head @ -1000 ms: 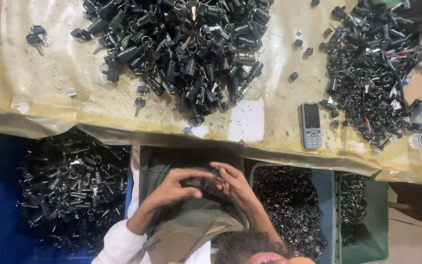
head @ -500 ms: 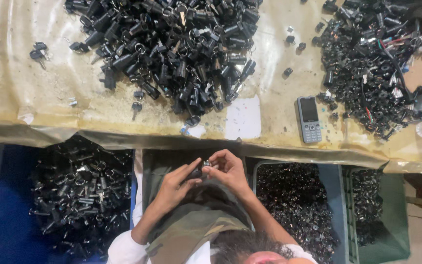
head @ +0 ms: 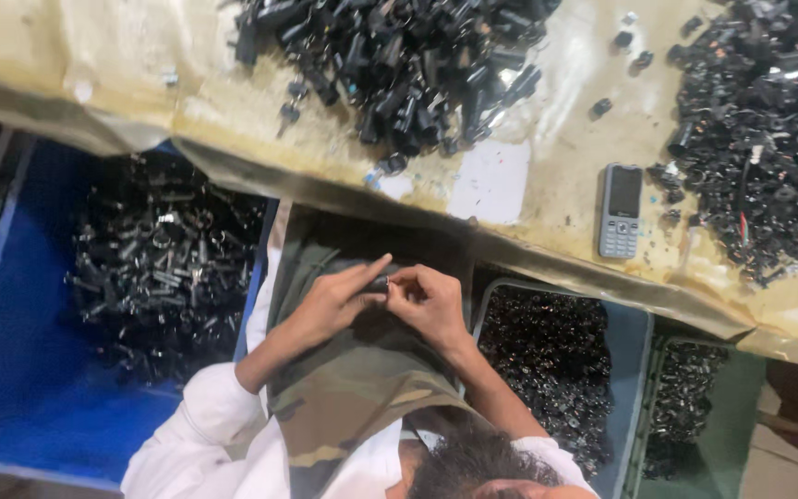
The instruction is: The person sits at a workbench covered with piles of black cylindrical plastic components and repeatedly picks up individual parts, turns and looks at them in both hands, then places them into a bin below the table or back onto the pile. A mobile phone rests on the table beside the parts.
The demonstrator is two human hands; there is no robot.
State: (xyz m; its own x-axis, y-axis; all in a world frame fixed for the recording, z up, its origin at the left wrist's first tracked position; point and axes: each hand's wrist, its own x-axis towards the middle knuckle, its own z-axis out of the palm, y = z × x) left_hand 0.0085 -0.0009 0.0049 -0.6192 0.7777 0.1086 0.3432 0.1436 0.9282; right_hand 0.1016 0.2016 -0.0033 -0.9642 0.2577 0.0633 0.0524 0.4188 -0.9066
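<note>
My left hand (head: 325, 303) and my right hand (head: 431, 300) meet over my lap, just below the table's front edge. Their fingertips pinch one small dark part (head: 382, 282) between them, and the fingers hide most of it. A large heap of black cylindrical parts (head: 399, 65) lies on the table straight ahead of my hands. My lap is covered by a camouflage-patterned cloth (head: 362, 388).
A blue bin (head: 11, 370) of dark metal parts stands at my left. A blue-grey tray (head: 634, 333) of small black pieces and a green bin (head: 741, 407) stand at my right. On the yellowed table cover (head: 556, 120) lie a grey keypad phone (head: 620, 211), a white slip (head: 489, 182) and another pile of black parts (head: 759, 139).
My hands have risen slightly from my lap and now pinch the small part at their fingertips. The view has shifted and tilted, so the table slants across the frame.
</note>
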